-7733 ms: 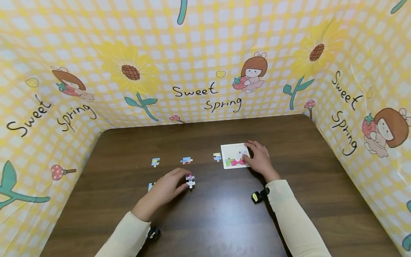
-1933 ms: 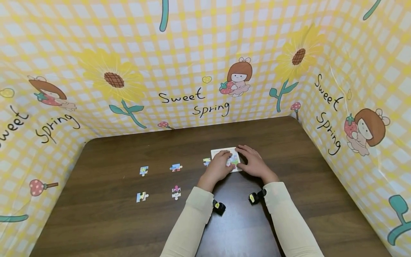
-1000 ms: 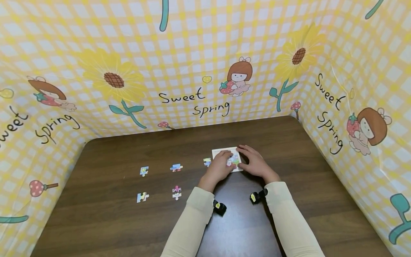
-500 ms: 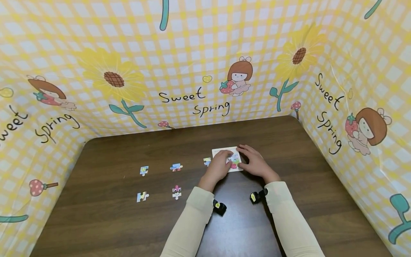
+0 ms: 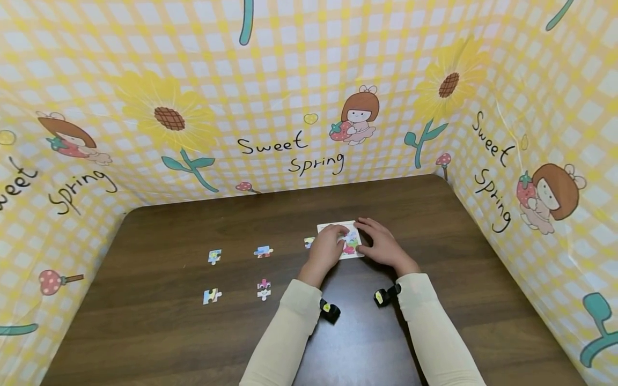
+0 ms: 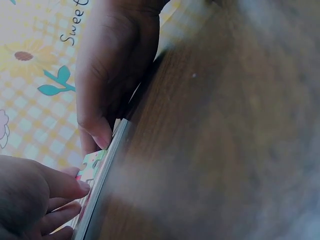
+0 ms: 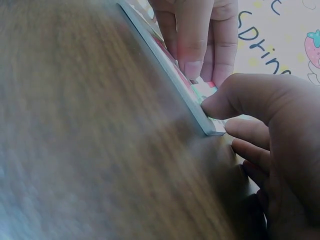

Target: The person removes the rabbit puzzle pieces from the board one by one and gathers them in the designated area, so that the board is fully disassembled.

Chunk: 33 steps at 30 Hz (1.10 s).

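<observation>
A shallow white puzzle tray lies on the table, partly filled with picture pieces. Over its left half hangs my left hand, which hides the pieces beneath. Its thumb and fingertips pinch a puzzle piece, green and white, at the tray's surface near the right end. With thumb on top and fingers along the outer side, my right hand grips the tray's right end. In the right wrist view, the right thumb sits by the tray corner, close to the left fingertips.
Several loose pieces lie left of the tray: a blue one, a yellow-blue one, a pale one, a pink-and-white one. Another piece is beside the tray. A checked cloth wall encloses the table.
Earlier my left hand was by the pink-and-white piece on the table; it has moved right to the tray. Its thumb has lately shifted slightly left, uncovering pink in the tray. My right hand stays.
</observation>
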### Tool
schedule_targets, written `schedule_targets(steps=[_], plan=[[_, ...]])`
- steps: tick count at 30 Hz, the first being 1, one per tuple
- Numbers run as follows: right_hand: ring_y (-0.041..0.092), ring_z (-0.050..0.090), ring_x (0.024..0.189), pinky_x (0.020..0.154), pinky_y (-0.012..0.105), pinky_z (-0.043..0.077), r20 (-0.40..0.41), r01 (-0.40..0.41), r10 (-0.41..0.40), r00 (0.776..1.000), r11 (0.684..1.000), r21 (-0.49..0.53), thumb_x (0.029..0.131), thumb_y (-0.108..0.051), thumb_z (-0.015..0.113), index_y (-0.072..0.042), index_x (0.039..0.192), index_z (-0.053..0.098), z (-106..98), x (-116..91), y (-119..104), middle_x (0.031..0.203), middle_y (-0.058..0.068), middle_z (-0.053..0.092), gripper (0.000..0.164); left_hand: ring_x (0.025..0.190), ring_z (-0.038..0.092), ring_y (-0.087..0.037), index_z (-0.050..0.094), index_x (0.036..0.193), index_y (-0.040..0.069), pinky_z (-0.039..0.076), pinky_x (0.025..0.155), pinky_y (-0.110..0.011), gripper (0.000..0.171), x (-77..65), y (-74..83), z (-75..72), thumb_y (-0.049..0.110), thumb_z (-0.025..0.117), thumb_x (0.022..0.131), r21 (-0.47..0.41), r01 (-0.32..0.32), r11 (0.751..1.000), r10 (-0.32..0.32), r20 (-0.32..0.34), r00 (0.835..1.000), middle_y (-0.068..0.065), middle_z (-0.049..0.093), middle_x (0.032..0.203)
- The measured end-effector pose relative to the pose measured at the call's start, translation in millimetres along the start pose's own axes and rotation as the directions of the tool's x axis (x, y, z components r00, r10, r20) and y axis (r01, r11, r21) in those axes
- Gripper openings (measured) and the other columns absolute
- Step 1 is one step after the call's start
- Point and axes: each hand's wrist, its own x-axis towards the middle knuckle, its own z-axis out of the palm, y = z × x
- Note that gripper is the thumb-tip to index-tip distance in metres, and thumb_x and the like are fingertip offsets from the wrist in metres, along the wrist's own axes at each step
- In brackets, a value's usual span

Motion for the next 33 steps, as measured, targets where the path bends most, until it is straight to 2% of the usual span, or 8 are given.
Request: schedule_targets(steps=[9, 18, 26, 33], plan=[[0.034, 0.022, 0.144, 0.111, 0.060, 0.020, 0.001, -0.006, 0.006, 1.000, 1.000, 0.015, 0.087, -0.020, 0.070, -0.008, 0.144, 0.047, 0.3, -0.4, -1.2, 0.153, 0.013, 0.035, 0.063, 0.110, 0.061, -0.021, 0.071, 0.112, 0.019, 0.052, 0.086, -0.040, 0.023, 0.9, -2.7, 1.4, 0.012, 0.067, 0.090, 0.035, 0.021, 0.999, -0.020, -0.011, 1.000, -0.003, 0.067, 0.115], [0.033, 0.022, 0.144, 0.111, 0.059, 0.020, 0.005, -0.020, 0.020, 1.000, 1.000, 0.005, 0.087, -0.021, 0.070, -0.008, 0.144, 0.047, 1.5, 0.6, -0.2, 0.154, 0.012, 0.035, 0.063, 0.109, 0.062, -0.021, 0.072, 0.112, 0.018, 0.051, 0.086, -0.039, 0.023, 1.9, -3.0, 0.0, 0.013, 0.068, 0.090, 0.040, 0.005, 0.999, -0.004, -0.022, 1.000, -0.003, 0.068, 0.114], [0.034, 0.023, 0.144, 0.111, 0.058, 0.020, -0.001, -0.003, 0.003, 1.000, 1.000, -0.006, 0.086, -0.022, 0.069, -0.007, 0.144, 0.047, 1.6, 1.9, -0.5, 0.153, 0.013, 0.036, 0.063, 0.111, 0.061, -0.021, 0.072, 0.114, 0.017, 0.050, 0.091, -0.039, 0.023, 2.2, -4.6, -0.1, 0.015, 0.067, 0.091, 0.020, 0.020, 1.000, -0.019, -0.025, 0.999, -0.004, 0.068, 0.115], [0.034, 0.022, 0.144, 0.111, 0.059, 0.021, -0.003, -0.002, 0.002, 1.000, 1.000, 0.003, 0.087, -0.021, 0.068, -0.007, 0.144, 0.047, 2.7, 1.6, 2.8, 0.153, 0.012, 0.035, 0.063, 0.109, 0.062, -0.022, 0.071, 0.112, 0.013, 0.049, 0.092, -0.038, 0.022, 1.6, -3.9, -0.7, 0.013, 0.067, 0.091, -0.023, -0.017, 1.000, 0.017, -0.024, 1.000, -0.006, 0.068, 0.112]])
